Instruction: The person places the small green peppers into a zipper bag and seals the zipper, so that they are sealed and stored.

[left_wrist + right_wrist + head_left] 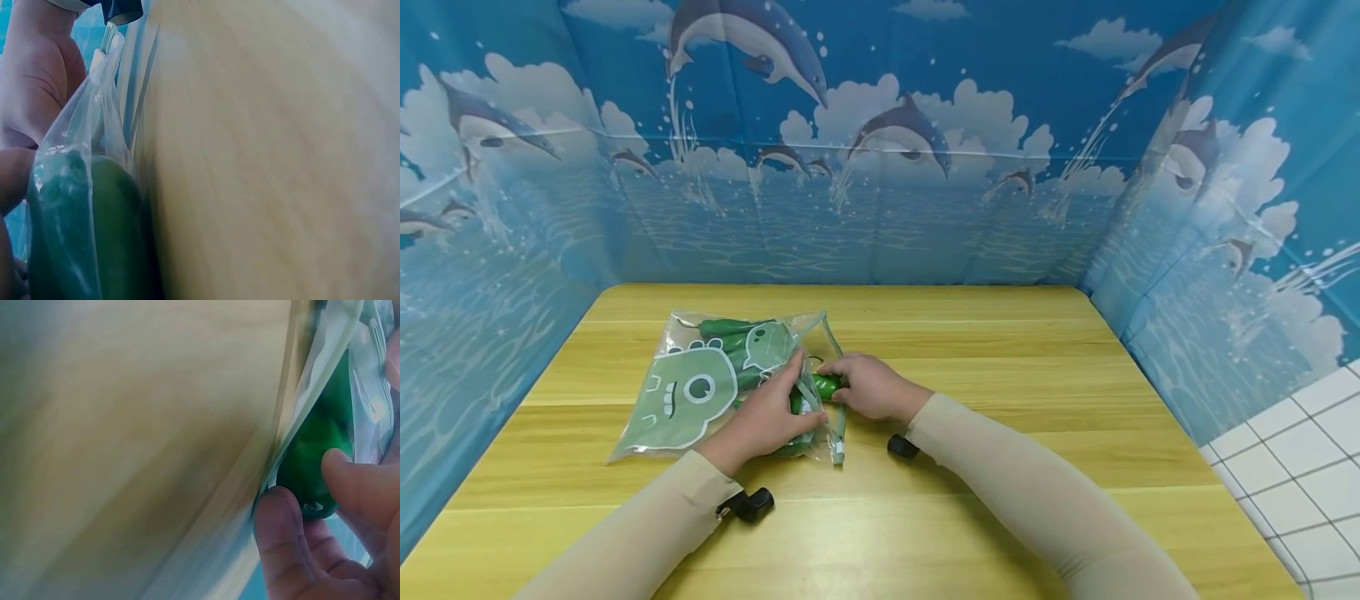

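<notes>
The head view shows a wooden counter [1037, 358], with a clear zip bag [647, 408] lying flat between its left edge and its middle, the open mouth turned towards the right edge. The bag is thin, limp plastic with a dinosaur print; it should weigh little by itself, slide easily and fold under a careless push, so the rim of the mouth is the likely place to steady it. The left hand [767, 412] lies over the bag beside the mouth, thumb and forefinger spread; I cannot tell whether hidden fingers grip the plastic. The right hand [876, 387] pinches one green pepper [826, 386] by its end, between thumb and fingers, right at the mouth. More green peppers [722, 329] lie inside. Each is probably light and firm but glossy, hence slippery, and its skin could dent or split if squeezed hard; a soft pinch near the end seems right. Smallest is the slider [838, 452], at the mouth's corner towards the counter's near edge.
</notes>
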A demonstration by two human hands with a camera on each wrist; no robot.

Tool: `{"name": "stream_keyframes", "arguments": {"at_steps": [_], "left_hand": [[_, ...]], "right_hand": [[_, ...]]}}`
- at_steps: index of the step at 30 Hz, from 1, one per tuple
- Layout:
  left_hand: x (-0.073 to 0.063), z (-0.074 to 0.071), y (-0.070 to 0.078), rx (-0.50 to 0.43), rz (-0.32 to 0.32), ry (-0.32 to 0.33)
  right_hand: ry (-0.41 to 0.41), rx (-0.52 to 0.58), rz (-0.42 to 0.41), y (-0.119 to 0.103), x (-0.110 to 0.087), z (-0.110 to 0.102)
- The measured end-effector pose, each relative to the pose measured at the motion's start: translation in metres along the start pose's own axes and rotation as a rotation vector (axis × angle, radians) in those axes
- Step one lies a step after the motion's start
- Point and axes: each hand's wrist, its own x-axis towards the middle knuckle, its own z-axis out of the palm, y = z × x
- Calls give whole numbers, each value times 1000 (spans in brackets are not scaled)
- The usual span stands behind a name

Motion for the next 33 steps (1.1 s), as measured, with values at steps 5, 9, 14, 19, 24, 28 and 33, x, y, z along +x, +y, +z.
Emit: {"name": "stream_keyframes", "arguments": {"at_steps": [5,9,14,19,24,28,33], "left_hand": [[0,1,-1,-1,-4,0],[-1,2,-1,-4,-9,-5],[-1,2,-1,0,-14,-7],[0,1,0,1,-14,-8],[0,0,0,13,-16,-8],[0,0,1,18,-14,-5],[0,0,1,11,-19,-10]], "right_hand": [[3,-1,-1,-1,4,3],[1,55,29,2,3,3],[18,43,46,4,0,0],[32,27,44,4,0,-2],[34,21,45,1,1,-2],[39,10,45,0,4,-1],[40,0,36,0,7,1]]}}
